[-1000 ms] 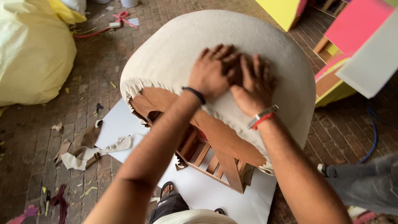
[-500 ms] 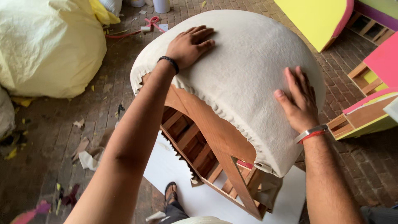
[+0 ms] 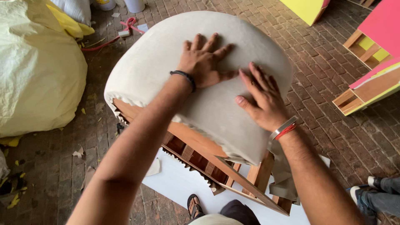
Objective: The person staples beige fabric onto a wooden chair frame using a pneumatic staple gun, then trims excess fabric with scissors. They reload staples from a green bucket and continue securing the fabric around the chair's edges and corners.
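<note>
Under both my palms is the cream fabric cover (image 3: 166, 71), stretched over the rounded padded seat of a wooden frame (image 3: 216, 162) tipped on its side toward me. My left hand (image 3: 204, 62) lies flat on the top of the dome, fingers spread and pointing away from me. My right hand (image 3: 262, 100) lies flat just beside it, nearly touching, fingers together and angled toward the left one. Neither hand pinches or grips anything; both simply press on the cloth.

Half a second ago my hands were far apart, the left at the far edge of the seat and the right down on the near side. Now they have come together near the middle, so I judge I am smoothing the cloth back and forth across the padding, and it looks taut and mostly free of wrinkles.

Below my wrists the fabric's raw edge hangs loose over the frame. Under the frame lies a white sheet (image 3: 175, 183) on the brick floor (image 3: 325, 54). Well to the left of my left arm sits a big yellowish sack (image 3: 37, 71); off to the right of my right hand stand pink and yellow wooden pieces (image 3: 371, 83).
</note>
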